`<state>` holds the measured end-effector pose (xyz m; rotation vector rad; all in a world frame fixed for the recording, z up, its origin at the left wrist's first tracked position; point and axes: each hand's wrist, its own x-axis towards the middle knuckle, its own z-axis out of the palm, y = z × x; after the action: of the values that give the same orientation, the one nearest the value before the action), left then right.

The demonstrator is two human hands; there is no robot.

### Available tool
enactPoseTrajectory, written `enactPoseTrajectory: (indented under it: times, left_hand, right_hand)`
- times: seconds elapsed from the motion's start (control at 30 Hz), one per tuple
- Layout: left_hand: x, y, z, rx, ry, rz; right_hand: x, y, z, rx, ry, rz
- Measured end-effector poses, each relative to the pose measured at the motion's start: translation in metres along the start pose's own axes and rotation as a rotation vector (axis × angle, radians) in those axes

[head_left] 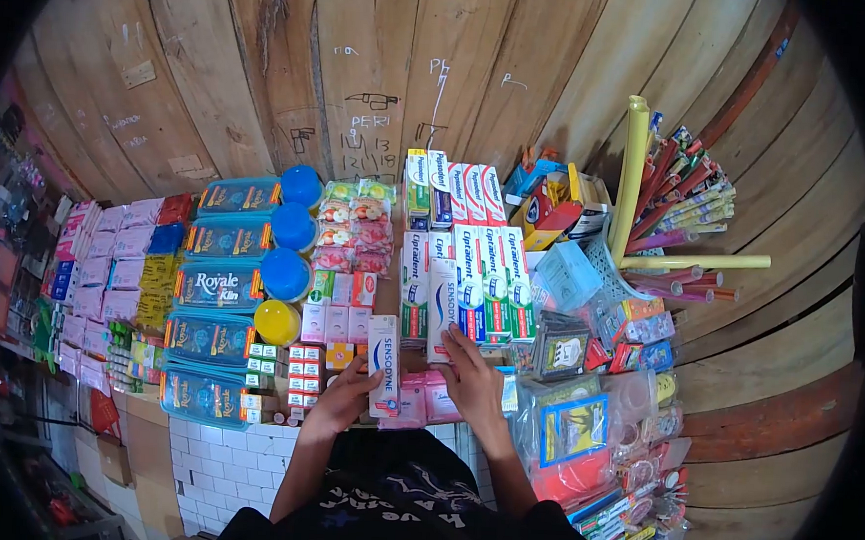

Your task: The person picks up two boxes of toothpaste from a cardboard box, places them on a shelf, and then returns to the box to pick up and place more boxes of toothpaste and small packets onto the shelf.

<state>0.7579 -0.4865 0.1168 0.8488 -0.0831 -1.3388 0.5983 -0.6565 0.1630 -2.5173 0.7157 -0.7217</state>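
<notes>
My left hand (350, 393) grips a white and blue Sensodyne toothpaste box (385, 351), held upright near my body. Closed on the lower end of a second Sensodyne box (443, 300) is my right hand (471, 380); this box stands in front of the Ciptadent toothpaste boxes (495, 283) and partly covers them. Behind those are Pepsodent boxes (476, 194) in a row. Pink packs (440, 399) lie below, partly hidden by my right hand. Small soap boxes (324, 323) sit to the left of the toothpaste.
Royale packs (219, 283) line the left, beside blue-lidded tubs (286, 274) and a yellow-lidded tub (277, 323). At right are a grey basket (604, 269), yellow tubes (633, 173) and plastic-bagged goods (573, 429). A plank wall (551, 71) rises behind.
</notes>
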Motion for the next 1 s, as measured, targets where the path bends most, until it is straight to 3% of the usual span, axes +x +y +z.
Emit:
enactPoseTrajectory:
  times: [0.4,0.8,1.0]
  left_hand:
    - [-0.006,-0.003,0.01,-0.047,0.04,0.041]
    - [-0.009,-0.005,0.012,-0.081,0.08,0.095]
    - [-0.01,0.0,0.019,-0.083,0.078,0.084]
  right_hand:
    - [0.037,0.01,0.005,-0.164,-0.173,-0.004]
    - [0.058,0.024,0.021,-0.224,-0.14,-0.069]
    - [0.057,0.017,0.014,-0.081,-0.055,-0.089]
